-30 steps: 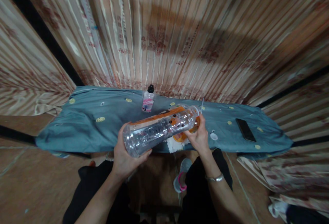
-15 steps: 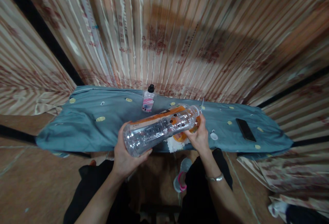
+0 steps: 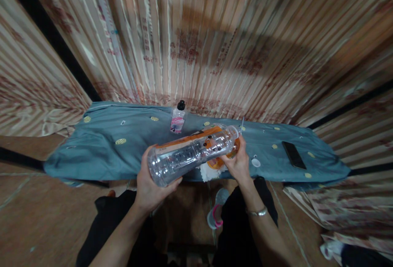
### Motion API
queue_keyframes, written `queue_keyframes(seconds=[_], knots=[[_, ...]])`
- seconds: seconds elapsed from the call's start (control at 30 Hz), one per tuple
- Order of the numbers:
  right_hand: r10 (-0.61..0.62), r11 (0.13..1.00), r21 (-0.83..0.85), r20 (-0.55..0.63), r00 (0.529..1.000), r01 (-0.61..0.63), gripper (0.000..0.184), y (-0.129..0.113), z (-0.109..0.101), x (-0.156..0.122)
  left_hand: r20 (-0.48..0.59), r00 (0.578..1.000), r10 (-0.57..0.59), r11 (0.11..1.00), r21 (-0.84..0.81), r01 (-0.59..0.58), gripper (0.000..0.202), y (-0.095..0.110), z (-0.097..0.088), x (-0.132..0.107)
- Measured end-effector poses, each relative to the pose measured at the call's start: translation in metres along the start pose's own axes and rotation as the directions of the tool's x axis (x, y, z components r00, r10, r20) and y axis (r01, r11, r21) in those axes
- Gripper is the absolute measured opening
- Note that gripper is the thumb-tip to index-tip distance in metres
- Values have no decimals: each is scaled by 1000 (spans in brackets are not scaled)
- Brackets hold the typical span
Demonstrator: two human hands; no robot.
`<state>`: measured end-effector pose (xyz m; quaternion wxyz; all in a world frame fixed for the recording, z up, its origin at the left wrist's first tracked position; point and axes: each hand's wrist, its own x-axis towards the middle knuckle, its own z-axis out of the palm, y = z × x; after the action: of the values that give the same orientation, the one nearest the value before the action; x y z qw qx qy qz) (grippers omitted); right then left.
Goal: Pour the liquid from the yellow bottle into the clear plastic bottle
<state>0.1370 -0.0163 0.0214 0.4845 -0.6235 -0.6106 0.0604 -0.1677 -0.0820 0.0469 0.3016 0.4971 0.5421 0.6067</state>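
Because long bottle slants between hands, left hand cups base, presumably supporting it; right hand at neck, exact hold unclear; white disc just right of that grip.

Bare arms over here, both reaching forward: the left forearm and right forearm are slanting in toward each other above spread legs. Left hand's kinda cupping, with one digit stretching out to the right and the others curling round the far side. Right hand's sitting slightly further out, thumb pointing left, fingers bending upward. Both hands are gripping, just not touching each other.
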Motion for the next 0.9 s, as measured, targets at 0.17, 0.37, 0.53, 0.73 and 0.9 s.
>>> queue_keyframes(seconds=[0.17, 0.37, 0.53, 0.73, 0.9], knots=[[26, 1000, 15, 8, 1000, -26, 98, -1, 0, 0, 2, 1000, 2, 1000, -11, -2, 105, 0, 1, 0], [21, 1000, 3, 6, 1000, -21, 101, 2, -1, 0, 5, 1000, 9, 1000, 15, -9, 105, 1, -1, 0], [10, 1000, 15, 7, 1000, -11, 96, 2, 0, 0, 5, 1000, -2, 1000, 9, 2, 106, 3, -1, 0], [16, 999, 28, 8, 1000, -17, 90, 0, -1, 1, -10, 999, 45, 999, 12, -45, 105, 2, 0, 0], [5, 1000, 27, 21, 1000, -6, 93, 0, -2, 1, 5, 996, 93, 995, 35, -93, 105, -6, 0, -1]])
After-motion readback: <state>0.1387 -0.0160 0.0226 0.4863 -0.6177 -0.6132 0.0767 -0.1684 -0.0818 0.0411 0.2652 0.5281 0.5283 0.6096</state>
